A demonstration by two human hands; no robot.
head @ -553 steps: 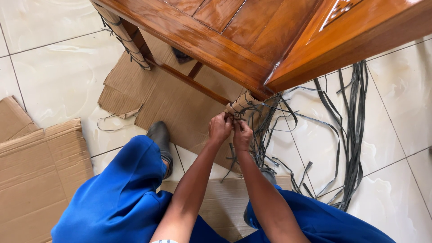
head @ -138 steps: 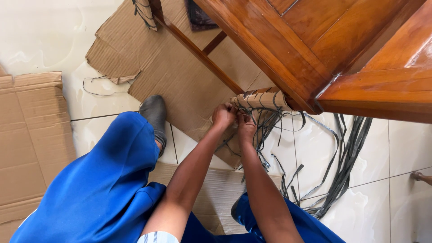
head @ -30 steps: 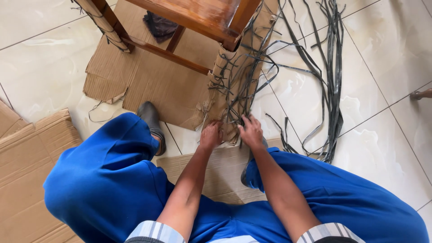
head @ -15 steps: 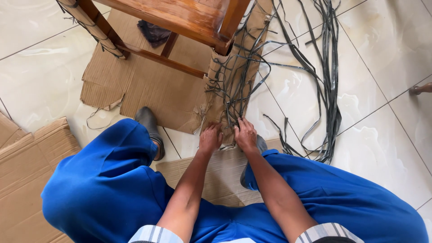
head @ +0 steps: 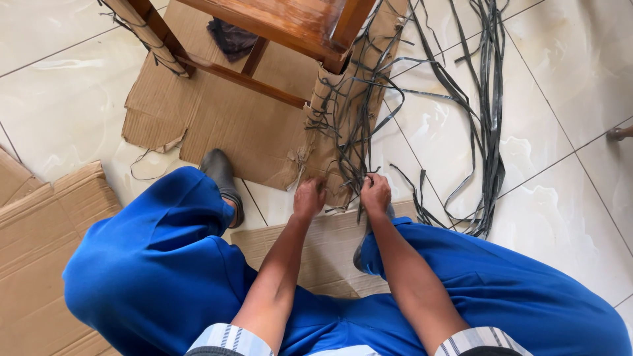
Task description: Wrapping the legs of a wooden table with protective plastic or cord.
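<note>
Both hands at frame centre: left hand (head: pixel 308 198) and right hand (head: pixel 375 193) clenched on thin dark flat strips (head: pixel 356 132) wrapping the cardboard-padded wooden chair leg (head: pixel 330 112); glossy tile floor (head: pixel 567 79), corrugated cardboard sheet (head: pixel 217 125) upper left.

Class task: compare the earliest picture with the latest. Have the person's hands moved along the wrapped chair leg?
Yes. The left hand and right hand have moved down the chair leg, from just under the wooden seat frame to its foot at the floor.
</note>
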